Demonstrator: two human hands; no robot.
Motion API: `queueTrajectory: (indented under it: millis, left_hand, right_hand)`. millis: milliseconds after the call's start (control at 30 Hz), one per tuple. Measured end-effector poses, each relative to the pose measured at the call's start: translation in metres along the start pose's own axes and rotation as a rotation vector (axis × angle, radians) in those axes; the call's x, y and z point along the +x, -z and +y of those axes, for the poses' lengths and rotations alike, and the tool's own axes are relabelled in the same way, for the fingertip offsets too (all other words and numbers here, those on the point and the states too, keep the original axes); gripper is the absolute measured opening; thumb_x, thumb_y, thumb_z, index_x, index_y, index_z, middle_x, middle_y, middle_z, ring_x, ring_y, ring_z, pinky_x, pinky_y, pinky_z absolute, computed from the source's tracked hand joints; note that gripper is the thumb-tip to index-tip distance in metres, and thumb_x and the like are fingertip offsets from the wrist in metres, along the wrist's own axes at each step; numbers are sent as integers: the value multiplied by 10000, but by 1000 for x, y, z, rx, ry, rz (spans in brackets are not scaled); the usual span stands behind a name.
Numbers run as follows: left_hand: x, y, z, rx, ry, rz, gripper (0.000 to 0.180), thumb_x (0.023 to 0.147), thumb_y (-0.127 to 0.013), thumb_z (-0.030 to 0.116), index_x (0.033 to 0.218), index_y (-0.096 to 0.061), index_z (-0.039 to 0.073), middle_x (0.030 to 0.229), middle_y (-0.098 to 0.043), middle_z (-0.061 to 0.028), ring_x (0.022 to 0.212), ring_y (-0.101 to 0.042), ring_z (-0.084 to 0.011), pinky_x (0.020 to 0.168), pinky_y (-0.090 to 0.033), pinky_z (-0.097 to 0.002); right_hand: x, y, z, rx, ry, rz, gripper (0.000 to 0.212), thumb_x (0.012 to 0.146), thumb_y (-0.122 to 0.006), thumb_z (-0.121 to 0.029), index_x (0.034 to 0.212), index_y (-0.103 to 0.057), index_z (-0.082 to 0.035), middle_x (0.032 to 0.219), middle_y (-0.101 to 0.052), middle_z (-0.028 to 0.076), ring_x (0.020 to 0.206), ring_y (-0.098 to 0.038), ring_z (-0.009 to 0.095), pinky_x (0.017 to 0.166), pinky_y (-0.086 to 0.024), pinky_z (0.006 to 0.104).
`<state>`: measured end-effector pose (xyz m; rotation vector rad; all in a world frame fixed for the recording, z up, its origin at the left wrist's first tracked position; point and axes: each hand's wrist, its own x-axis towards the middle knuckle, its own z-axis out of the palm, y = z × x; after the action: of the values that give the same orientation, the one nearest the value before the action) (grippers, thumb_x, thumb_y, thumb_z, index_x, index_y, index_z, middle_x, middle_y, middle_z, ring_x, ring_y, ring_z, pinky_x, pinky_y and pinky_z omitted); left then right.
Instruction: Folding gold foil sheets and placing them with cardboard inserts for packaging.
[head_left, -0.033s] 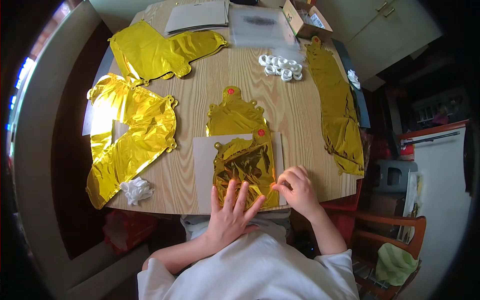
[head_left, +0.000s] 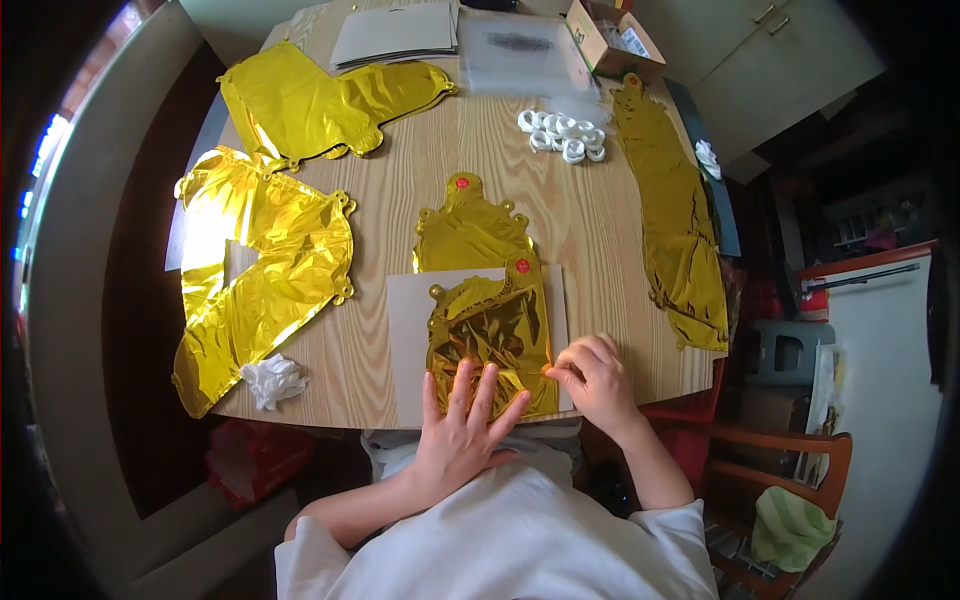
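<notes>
Pinched: right hand, thumb and finger on the right edge of gold foil. Left hand open, fingers spread flat over the foil's near part. Foil lies on pale card, by the near edge of the table. Best: press lightly left, draw the edge straight right, avoid hard creases. Near rim tight; more room left and right of card.

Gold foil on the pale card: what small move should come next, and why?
Perhaps the right hand should gently draw the gold foil outward by its right edge. The foil lies creased on the pale card, the left hand spreads its fingers on the near part, and the right hand pinches at that edge.
</notes>
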<state>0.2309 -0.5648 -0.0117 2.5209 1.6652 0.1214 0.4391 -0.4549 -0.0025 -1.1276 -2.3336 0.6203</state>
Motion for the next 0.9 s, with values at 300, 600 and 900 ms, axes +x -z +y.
queueTrajectory:
  millis: [300, 600, 900]
  left_hand:
    - [0, -1, 1, 18, 14, -25, 1013, 661, -650, 718, 1509, -327, 266, 1516, -332, -203, 1401, -282, -455, 1041, -183, -760]
    - [0, 0, 1, 39, 3, -14, 1019, 651, -642, 735, 1502, -341, 262, 1508, -340, -218, 1398, -281, -472, 1049, -156, -764]
    - [-2, -4, 1, 41, 0, -10, 1032, 651, -644, 742, 1508, -331, 260, 1519, -329, -216, 1399, -274, -480, 1044, -150, -770]
  right_hand:
    - [-37, 0, -8, -316, 424, -149, 405, 846, -698, -303, 1202, -671, -114, 1266, -634, 18, 1272, -528, 173, 1148, -274, 465]
    - [-3, 5, -2, -327, 317, -241, 447, 894, -640, -283, 1256, -624, -21, 1333, -598, 115, 1319, -498, 241, 1164, -244, 517]
    - [67, -4, 42, -392, 347, -177, 531, 908, -630, -348, 1355, -552, -71, 1425, -519, 105, 1375, -423, 257, 1156, -250, 536]
